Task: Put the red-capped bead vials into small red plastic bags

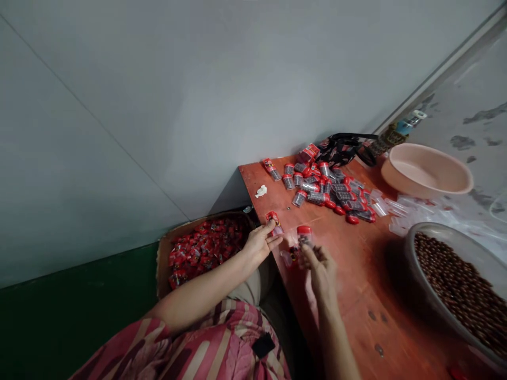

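Observation:
Near the table's left edge, my left hand pinches a small printed red and clear wrapper. To its right, my right hand is closed around a small clear jar with a red lid; dark pieces show inside it, and the jar stands roughly upright. Just left of my right hand, another piece of red and clear wrapping lies on the table. Beyond my hands lies a heap of red-capped jars filled with dark balls, several tipped on their sides.
A carton of red packets stands at the table's left. Along the right side of the red table are a bowl of brown balls, clear tubes and a pink basin. A black patterned bag lies by the wall.

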